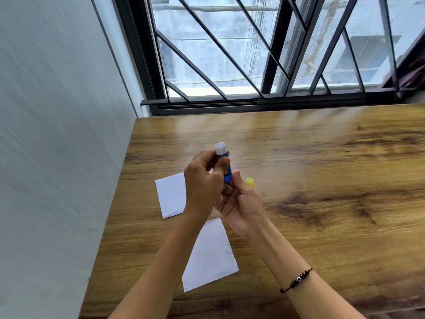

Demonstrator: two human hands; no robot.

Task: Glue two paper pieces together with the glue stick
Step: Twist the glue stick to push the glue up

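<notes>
A blue glue stick [226, 171] with a white open top stands upright in the air above the table. My left hand [203, 180] grips its upper barrel with fingers and thumb. My right hand [239, 201] holds its lower end from below, and the yellow cap [250, 181] shows between this hand's fingers. Two white paper pieces lie on the wooden table [310, 180]: one [171, 196] under my left hand, partly hidden, and a second [210, 256] nearer me between my forearms.
A grey wall runs along the table's left edge. A barred window [253, 54] stands behind the far edge. A dark beaded bracelet [296, 279] sits on my right wrist.
</notes>
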